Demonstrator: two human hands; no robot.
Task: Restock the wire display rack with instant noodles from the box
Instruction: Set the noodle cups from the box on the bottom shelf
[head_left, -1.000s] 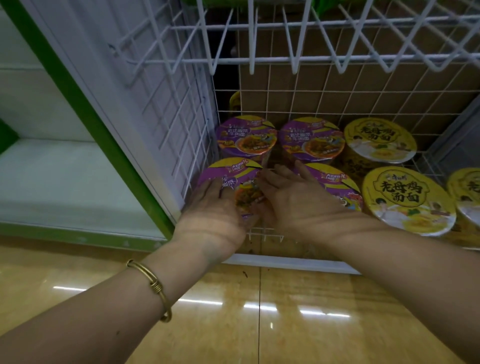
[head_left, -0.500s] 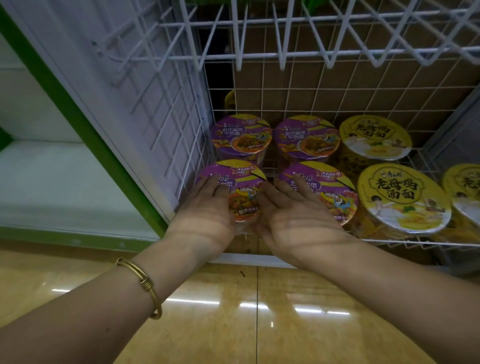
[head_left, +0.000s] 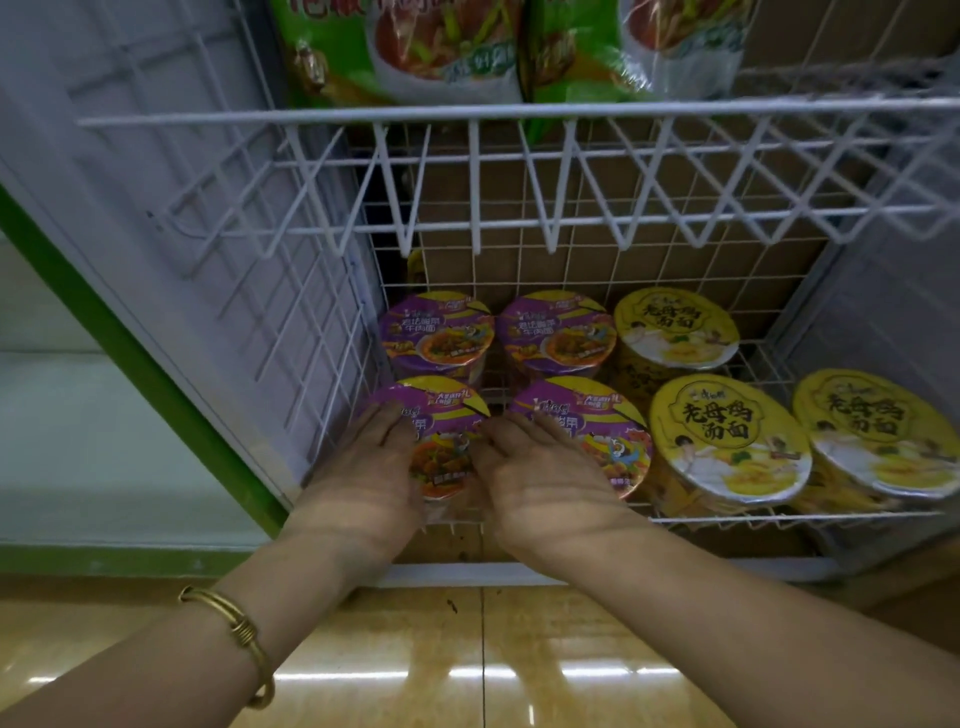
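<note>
Purple-lidded instant noodle bowls stand in two rows on the bottom shelf of the white wire rack (head_left: 779, 517). The front-left purple bowl (head_left: 447, 441) sits between my two hands. My left hand (head_left: 363, 483) lies against its left side with straight fingers on the lid's edge. My right hand (head_left: 540, 478) presses its right side, fingers reaching over the neighbouring purple bowl (head_left: 608, 431). Two more purple bowls (head_left: 436, 332) stand behind. Several yellow-lidded bowls (head_left: 727, 436) fill the shelf's right part. No box is in view.
An upper wire shelf (head_left: 519, 111) hangs just above, holding green noodle packets (head_left: 405, 47). Brown cardboard (head_left: 675, 208) backs the rack. A green-edged white shelf unit (head_left: 130, 338) stands to the left. Glossy tan floor tiles (head_left: 467, 649) lie below. A gold bangle (head_left: 234, 629) is on my left wrist.
My hands have slid back toward the near side of the front-left purple bowl, uncovering more of its lid. The view has tilted up, bringing the green packets into sight.
</note>
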